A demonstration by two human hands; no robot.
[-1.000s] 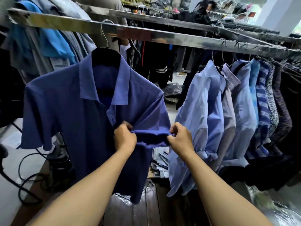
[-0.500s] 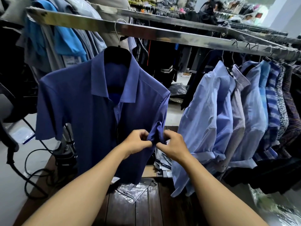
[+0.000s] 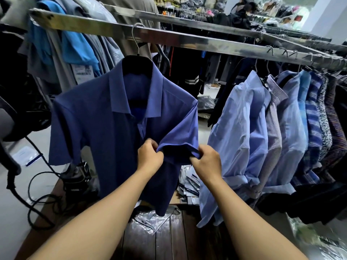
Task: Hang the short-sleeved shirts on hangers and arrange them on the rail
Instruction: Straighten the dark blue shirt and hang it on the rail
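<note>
A dark blue short-sleeved shirt [image 3: 105,128] hangs on a black hanger [image 3: 137,61] whose wire hook sits over the steel rail [image 3: 187,41]. My left hand [image 3: 149,158] pinches the inner edge of the shirt's right sleeve cuff. My right hand [image 3: 207,162] pinches the outer edge of the same cuff, holding the sleeve opening stretched flat between both hands. To the right, a row of hung shirts [image 3: 272,132] in light blue, stripes and prints fills the rail.
Blue and grey garments [image 3: 75,45] are draped over the rail at left. Black cables [image 3: 37,194] and a dark appliance [image 3: 77,177] sit on the floor at left. Plastic bags [image 3: 148,222] lie on a dark wooden surface [image 3: 169,241] below. More racks stand behind.
My hands bunched the sleeve cuff together half a second ago and have now pulled it apart again, stretching it flat. The view has shifted slightly so the shirt sits further right.
</note>
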